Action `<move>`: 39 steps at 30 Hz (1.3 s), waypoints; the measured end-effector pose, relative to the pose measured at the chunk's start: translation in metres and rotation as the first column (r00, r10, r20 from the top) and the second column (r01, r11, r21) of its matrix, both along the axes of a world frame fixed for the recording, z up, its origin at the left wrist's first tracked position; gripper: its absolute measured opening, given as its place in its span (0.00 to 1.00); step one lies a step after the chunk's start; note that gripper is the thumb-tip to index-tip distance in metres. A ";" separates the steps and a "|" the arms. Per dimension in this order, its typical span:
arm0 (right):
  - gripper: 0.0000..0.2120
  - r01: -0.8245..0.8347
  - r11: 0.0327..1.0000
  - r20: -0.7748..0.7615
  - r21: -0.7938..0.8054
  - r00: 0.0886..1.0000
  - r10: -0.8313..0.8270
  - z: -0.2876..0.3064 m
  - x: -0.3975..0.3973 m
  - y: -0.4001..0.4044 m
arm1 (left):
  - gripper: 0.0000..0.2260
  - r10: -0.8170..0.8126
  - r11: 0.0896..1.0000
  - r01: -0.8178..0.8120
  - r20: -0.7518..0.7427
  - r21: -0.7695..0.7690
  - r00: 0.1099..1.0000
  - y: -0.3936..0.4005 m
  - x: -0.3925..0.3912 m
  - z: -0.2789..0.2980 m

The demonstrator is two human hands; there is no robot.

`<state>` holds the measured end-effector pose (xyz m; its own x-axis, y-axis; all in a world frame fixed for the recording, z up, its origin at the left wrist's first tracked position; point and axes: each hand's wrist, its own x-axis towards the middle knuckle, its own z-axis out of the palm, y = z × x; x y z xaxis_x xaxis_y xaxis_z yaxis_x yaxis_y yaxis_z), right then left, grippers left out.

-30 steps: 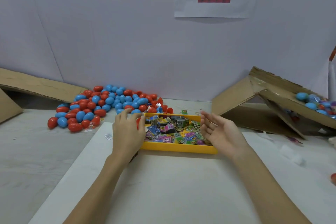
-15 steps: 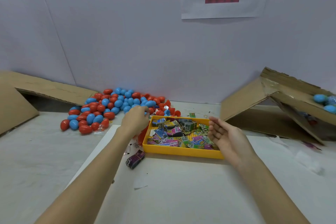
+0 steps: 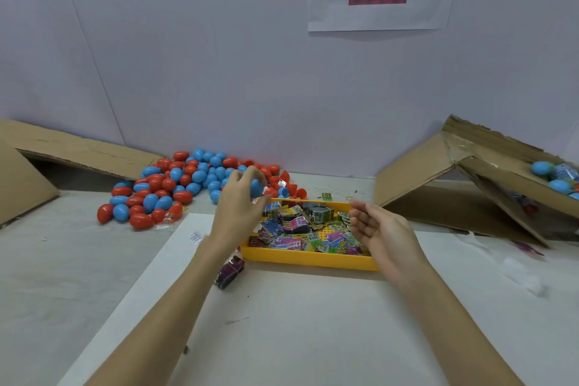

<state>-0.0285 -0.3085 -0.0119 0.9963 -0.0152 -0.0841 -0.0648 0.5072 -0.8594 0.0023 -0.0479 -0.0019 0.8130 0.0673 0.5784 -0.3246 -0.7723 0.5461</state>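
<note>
1. Head view: two bare forearms reach across a pale table toward a yellow tray filled with small printed sleeves.
2. The left hand is at the tray's far left corner. Its fingers and thumb are curled round a blue plastic egg, which is lifted clear of the table just above that corner.
3. The right hand hovers over the tray's right end, palm turned inward, fingers loosely spread and grasping nothing.
4. Beyond the tray's left side lies a heap of red and blue eggs. A tipped cardboard box, well to the tray's right, holds more blue eggs.
5. A dark bundle, apparently banded sleeves, lies just off the tray's near left corner.
6. The held egg looks light, hollow and rigid. Its glossy shell is probably slippery, and it would likely roll if set down. A hard squeeze might pop it open, though no seam is visible.
7. The safest hold seems to be round its widest middle, fingertips opposite the thumb, leaving one end free for a sleeve.
</note>
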 end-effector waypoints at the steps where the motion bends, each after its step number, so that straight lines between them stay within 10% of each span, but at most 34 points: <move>1: 0.14 0.015 0.998 0.017 -0.061 1.000 -0.014 0.000 -0.001 0.002 | 0.12 -0.061 0.996 0.061 0.007 -0.058 0.998 -0.008 -0.010 0.001; 5: 0.13 0.154 0.885 0.217 -0.439 0.974 -0.062 -0.001 -0.013 0.015 | 0.15 -0.308 0.908 0.267 -0.083 -0.322 0.948 -0.036 -0.045 -0.008; 13: 0.15 0.438 0.523 0.593 -0.731 0.788 0.168 -0.003 -0.041 0.050 | 0.16 -0.473 0.854 0.443 -0.050 -0.274 0.880 -0.044 -0.058 -0.009; 23: 0.10 0.345 0.620 0.485 -0.705 0.872 0.066 -0.006 -0.040 0.047 | 0.14 -0.520 0.744 0.420 -0.056 -0.520 0.852 -0.044 -0.059 -0.008; 39: 0.07 0.354 0.399 0.495 -0.846 0.800 0.339 -0.008 -0.039 0.044 | 0.11 -0.335 0.751 0.227 -0.062 -0.620 0.940 -0.034 -0.054 -0.003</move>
